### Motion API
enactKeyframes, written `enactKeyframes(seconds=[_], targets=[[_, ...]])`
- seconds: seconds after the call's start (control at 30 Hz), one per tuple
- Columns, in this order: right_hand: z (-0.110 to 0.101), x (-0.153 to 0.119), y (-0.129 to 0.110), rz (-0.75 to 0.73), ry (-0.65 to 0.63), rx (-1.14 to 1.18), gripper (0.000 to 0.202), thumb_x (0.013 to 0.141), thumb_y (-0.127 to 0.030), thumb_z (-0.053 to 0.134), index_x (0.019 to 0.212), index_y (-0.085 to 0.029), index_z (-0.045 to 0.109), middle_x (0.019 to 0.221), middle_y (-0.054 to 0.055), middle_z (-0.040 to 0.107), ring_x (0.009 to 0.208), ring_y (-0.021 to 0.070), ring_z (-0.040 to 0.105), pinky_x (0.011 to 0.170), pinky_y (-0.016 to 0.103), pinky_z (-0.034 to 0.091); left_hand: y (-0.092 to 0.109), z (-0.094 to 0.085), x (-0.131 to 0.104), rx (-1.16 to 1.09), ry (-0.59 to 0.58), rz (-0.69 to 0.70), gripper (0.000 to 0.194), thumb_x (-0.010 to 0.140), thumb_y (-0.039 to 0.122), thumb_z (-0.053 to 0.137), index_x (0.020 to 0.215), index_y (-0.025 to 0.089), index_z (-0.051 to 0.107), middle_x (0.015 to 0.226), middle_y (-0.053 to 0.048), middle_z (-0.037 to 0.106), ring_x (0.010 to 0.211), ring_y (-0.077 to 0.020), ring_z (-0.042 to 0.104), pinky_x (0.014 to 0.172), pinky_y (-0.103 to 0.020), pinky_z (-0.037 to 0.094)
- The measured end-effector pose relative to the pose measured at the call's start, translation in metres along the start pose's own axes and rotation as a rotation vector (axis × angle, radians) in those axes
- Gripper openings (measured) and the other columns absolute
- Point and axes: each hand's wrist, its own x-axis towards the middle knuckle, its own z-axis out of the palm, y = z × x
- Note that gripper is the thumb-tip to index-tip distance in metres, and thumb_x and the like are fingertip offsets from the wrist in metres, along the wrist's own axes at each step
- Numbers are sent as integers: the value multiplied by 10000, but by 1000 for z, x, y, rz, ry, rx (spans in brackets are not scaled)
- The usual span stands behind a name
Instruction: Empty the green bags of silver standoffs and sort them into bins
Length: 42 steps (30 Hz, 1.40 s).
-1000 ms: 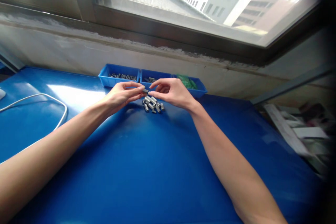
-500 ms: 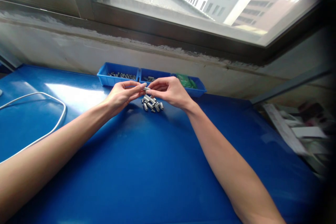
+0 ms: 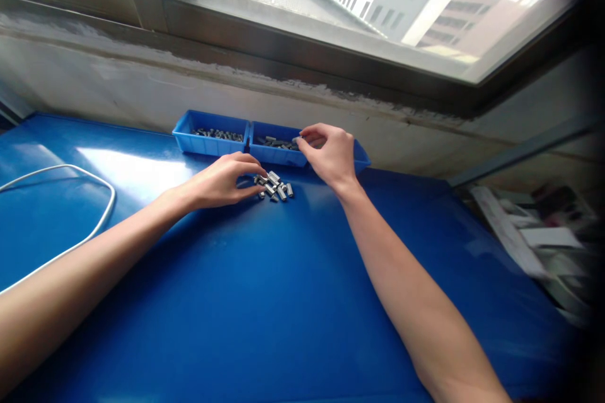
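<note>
A small pile of silvery metal pieces [image 3: 278, 187] lies on the blue table. At its left edge is my left hand [image 3: 231, 181], thumb and fingers apart around the nearest pieces; nothing shows held. My right hand [image 3: 329, 150] is over the right end of the middle blue bin [image 3: 276, 156], its thumb and fingertips pinched on a small metal piece [image 3: 297, 141]. More metal parts lie in that bin. The left blue bin [image 3: 201, 143] holds many small metal parts. My right hand mostly hides the right blue bin [image 3: 363, 157].
A white cable [image 3: 112, 196] curves over the table [image 3: 246, 302] at the left. Behind the bins rise a wall [image 3: 142, 91] and a window frame [image 3: 283, 53]. Blurred white and grey objects [image 3: 551, 237] are beyond the table's right edge.
My hands have parted. The right one has moved right over the middle bin, and the left has come down to the pile with its fingers spread.
</note>
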Motion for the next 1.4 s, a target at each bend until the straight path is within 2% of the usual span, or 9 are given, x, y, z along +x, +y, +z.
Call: enactKeyframes(seconds=[0.1, 0.2, 0.37, 0.57, 0.77, 0.9, 1.1, 1.23, 1.4], targets=[[0, 0, 3, -6, -56, -62, 78, 788, -182, 699, 829, -179, 765, 767, 50, 767, 696, 208, 718, 736, 335, 572, -2, 2, -1, -4, -41, 12, 296, 917, 353, 656, 1133, 177, 754, 1185, -117, 713, 1056, -242, 682, 960, -369, 536], [0, -1, 0, -6, -100, -72, 89, 795, -194, 680, 792, -190, 770, 777, 52, 776, 710, 220, 724, 730, 343, 570, -4, 2, 0, -28, -32, 23, 266, 931, 333, 637, 1107, 177, 760, 1164, -111, 718, 1018, -225, 697, 929, -341, 547], [-2, -1, -6, 9, -154, -18, 120, 805, -235, 670, 801, -189, 782, 785, 57, 781, 724, 224, 726, 687, 330, 558, -3, -1, -2, -22, -24, 36, 235, 924, 282, 624, 1062, 168, 777, 1141, -107, 741, 992, -222, 722, 915, -328, 562], [-5, -1, -12, 60, -207, 70, 127, 807, -244, 676, 791, -180, 784, 757, 55, 771, 705, 217, 724, 693, 326, 558, -2, -4, -5, 55, -40, 88, 270, 857, 216, 651, 1093, 205, 781, 1229, -94, 709, 1072, -242, 699, 977, -356, 550], [-5, -2, -16, 76, -233, 90, 128, 809, -253, 682, 783, -174, 779, 756, 61, 766, 719, 223, 727, 708, 332, 564, -8, -2, -5, -1, -101, 93, 206, 939, 268, 607, 1065, 190, 751, 1146, -90, 691, 1001, -203, 680, 928, -319, 537], [-4, -1, -13, 81, -256, 108, 143, 812, -270, 678, 795, -166, 776, 782, 70, 770, 731, 220, 729, 714, 327, 570, -12, -3, -4, 38, -150, 78, 213, 977, 310, 574, 1067, 179, 715, 1108, -99, 667, 1013, -222, 633, 915, -341, 512], [-2, -1, -8, 97, -291, 155, 172, 809, -300, 681, 834, -157, 774, 802, 74, 774, 713, 211, 726, 679, 311, 575, -10, -2, -4, 21, -130, 63, 231, 996, 345, 550, 1036, 181, 708, 1032, -84, 693, 974, -215, 618, 880, -328, 487], [-2, -2, -9, 103, -310, 168, 168, 815, -301, 683, 828, -158, 770, 791, 68, 771, 696, 198, 720, 666, 295, 566, -5, -1, -1, -111, -37, -29, 205, 951, 340, 616, 978, 174, 733, 947, -66, 730, 862, -186, 642, 812, -299, 487], [-3, -2, -11, 117, -403, 215, 175, 824, -300, 683, 876, -157, 770, 807, 61, 769, 657, 167, 696, 608, 256, 542, 6, -2, 4, -582, 185, -366, 376, 849, 502, 732, 948, 139, 751, 940, -84, 768, 822, -188, 683, 770, -288, 516]])
